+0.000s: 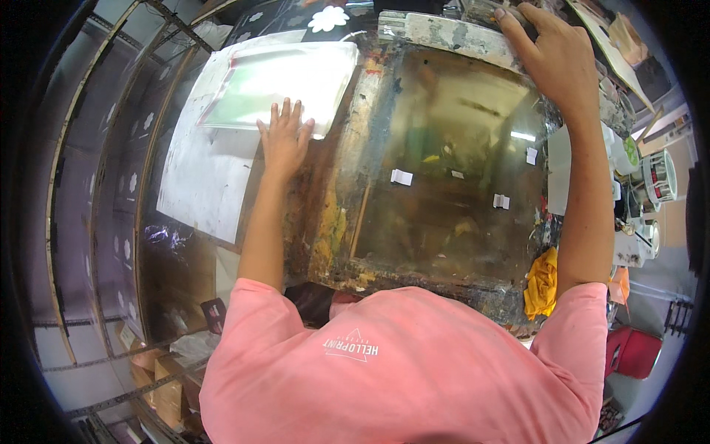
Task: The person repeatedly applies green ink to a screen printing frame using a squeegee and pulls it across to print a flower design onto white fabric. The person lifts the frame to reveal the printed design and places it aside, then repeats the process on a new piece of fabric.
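My left hand [285,140] lies flat with fingers spread on the near edge of a stack of clear plastic sheets [296,81], greenish where the light passes through. Under the stack is a large white sheet [203,159]. Far off to the right, my right hand [555,55] has its thumb and fingers bent around something dark at the far corner of the glass-topped table; what it grips is mostly hidden. Below that hand runs a paint-smeared pale bar [451,33]. Between my arms is the table's glass panel [451,214], set in a stained frame.
Small white folded pieces [401,177] are scattered over the glass. A yellow cloth [542,281] is bunched by my right elbow. Racks with metal rails [96,177] stand on the left. White tubs [657,177] and a red chair [636,351] are at the right.
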Action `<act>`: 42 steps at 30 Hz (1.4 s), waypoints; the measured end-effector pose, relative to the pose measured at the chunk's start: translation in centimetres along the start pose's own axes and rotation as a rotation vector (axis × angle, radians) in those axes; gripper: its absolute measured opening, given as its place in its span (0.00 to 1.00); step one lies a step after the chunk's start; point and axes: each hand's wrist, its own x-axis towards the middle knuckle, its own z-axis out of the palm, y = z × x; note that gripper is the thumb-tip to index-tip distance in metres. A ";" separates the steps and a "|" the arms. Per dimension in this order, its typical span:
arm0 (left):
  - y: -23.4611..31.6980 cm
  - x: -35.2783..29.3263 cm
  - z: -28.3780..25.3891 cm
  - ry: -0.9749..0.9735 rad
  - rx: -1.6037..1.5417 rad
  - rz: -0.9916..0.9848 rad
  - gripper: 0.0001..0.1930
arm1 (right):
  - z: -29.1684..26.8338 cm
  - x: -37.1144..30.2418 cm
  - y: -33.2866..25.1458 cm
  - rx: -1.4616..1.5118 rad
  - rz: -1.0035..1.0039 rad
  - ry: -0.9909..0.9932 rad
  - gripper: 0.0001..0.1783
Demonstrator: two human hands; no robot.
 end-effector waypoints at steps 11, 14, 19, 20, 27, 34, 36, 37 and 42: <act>4.0 3.2 -6.2 0.036 -0.165 0.164 0.29 | 0.5 -0.3 1.2 0.085 0.007 -0.004 0.24; 11.3 1.4 -6.1 -0.116 -0.192 0.280 0.28 | 0.5 -0.2 1.6 0.088 0.013 0.000 0.25; 21.8 -2.7 1.8 -0.215 -0.289 0.457 0.42 | 0.6 0.2 1.9 0.080 0.030 -0.078 0.25; 23.4 -3.6 3.7 -0.223 -0.255 0.504 0.50 | 0.5 0.2 1.9 0.075 0.004 -0.054 0.26; 30.4 -5.5 6.9 -0.170 -0.312 0.671 0.65 | 0.8 0.1 1.6 0.130 0.002 -0.061 0.27; 33.0 -6.4 6.5 -0.084 -0.316 0.747 0.66 | 0.2 0.2 2.0 0.114 -0.026 0.003 0.28; 32.9 -6.4 6.7 -0.065 -0.323 0.762 0.66 | 0.6 0.5 2.3 0.087 -0.026 -0.028 0.28; 32.9 -6.4 6.7 -0.058 -0.322 0.765 0.65 | 0.8 0.6 2.4 0.072 -0.027 -0.043 0.29; 32.9 -6.6 6.9 -0.060 -0.322 0.781 0.65 | 1.2 0.7 2.3 0.085 -0.011 -0.031 0.30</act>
